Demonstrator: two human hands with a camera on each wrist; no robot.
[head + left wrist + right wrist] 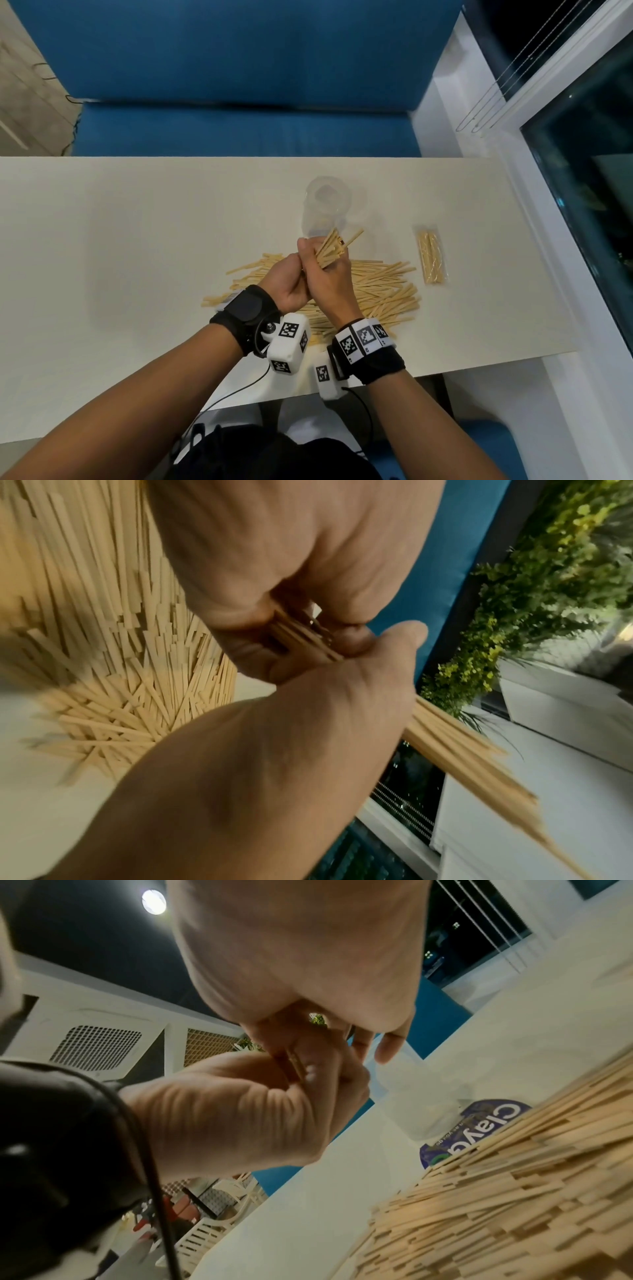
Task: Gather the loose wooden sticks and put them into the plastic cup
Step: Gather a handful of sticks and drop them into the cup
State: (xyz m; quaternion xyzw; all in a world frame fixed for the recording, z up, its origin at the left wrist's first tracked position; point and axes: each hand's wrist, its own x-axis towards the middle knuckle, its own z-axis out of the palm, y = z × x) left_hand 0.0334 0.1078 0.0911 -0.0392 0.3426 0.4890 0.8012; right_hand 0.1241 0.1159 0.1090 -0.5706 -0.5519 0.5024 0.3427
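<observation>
Wooden sticks (376,287) — thin, flat, pale, square-cut ends — are spread in a loose fan-shaped heap on the cream table (137,240), near its front edge, w/ a bundle of sticks (330,251) lifted above the heap. That bundle is clasped by both hands at once: right hand (330,284) is wrapped round it from the near side, fingers curled tight; left hand (286,279) is pressed in from the left, thumb up against the sticks, fingers curled round the lower end. Stick tips are splayed out upward, toward the cup.

Plastic cup (327,205) — clear, round, thin-walled — is seen upright on the table just behind the hands, nothing visible inside. In the right wrist view a printed blue label is seen next to the cup's base; how it sits can't be told.

Off to the right, apart from the heap, a sealed clear packet of sticks (432,255) is laid flat, lengthwise.

Black straps and white marker-tagged blocks are worn on both wrists. A blue upholstered bench (239,68) is seen behind the table; a white window frame (479,102) to the right.
</observation>
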